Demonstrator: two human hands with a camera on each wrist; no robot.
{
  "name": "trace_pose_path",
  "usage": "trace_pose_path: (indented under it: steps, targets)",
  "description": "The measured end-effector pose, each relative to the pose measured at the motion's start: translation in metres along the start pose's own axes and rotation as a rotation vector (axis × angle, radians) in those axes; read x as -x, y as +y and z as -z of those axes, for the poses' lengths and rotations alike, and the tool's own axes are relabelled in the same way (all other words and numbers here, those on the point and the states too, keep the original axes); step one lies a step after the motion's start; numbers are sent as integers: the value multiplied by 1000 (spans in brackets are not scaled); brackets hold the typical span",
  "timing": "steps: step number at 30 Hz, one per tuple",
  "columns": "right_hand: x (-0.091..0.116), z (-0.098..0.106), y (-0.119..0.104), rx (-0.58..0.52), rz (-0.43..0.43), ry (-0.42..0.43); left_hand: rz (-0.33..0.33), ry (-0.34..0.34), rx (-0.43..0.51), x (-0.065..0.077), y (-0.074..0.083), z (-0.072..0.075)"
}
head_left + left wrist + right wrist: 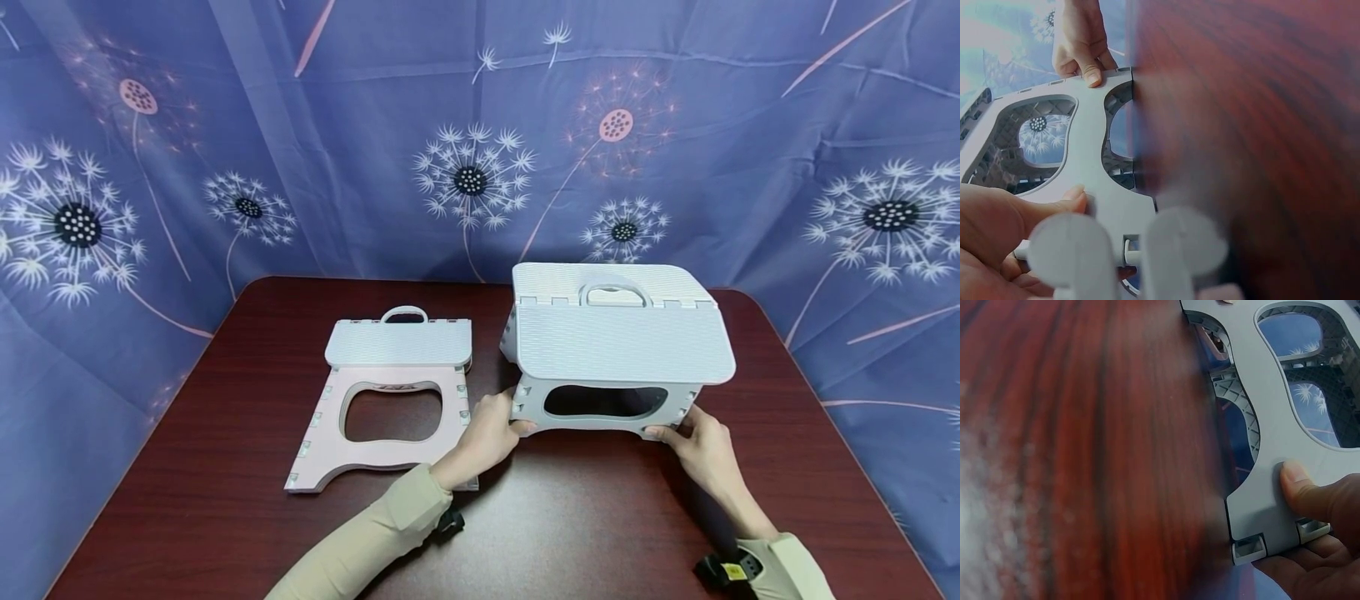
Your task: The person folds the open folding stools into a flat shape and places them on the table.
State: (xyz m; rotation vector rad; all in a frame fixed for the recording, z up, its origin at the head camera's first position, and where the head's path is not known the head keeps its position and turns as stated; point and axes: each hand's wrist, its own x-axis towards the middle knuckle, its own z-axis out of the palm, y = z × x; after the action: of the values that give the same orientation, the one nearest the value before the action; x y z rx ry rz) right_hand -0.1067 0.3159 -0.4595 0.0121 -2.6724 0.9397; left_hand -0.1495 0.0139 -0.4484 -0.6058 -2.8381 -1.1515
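Note:
A white folding step stool stands unfolded on the right half of the table, its ribbed top spread out and the carry handle in the middle. My left hand grips the lower left corner of its front leg panel, thumb on the outer face. At the lower right corner my right hand holds the same panel, its thumb pressed on the face in the right wrist view. The fingers behind the panel are partly hidden. A second white folding stool, folded flat, lies to the left, beside my left forearm.
The dark red wooden table carries both stools. A blue curtain with a dandelion print hangs right behind its back edge and along the sides. A black wrist device sits at my right cuff.

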Motion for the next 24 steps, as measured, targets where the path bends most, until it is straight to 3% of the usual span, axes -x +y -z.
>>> trace_pose_path:
  steps: [24]
  targets:
    - [-1, 0, -1, 1, -8, -8, 0, -9, 18, -1, -1, 0]
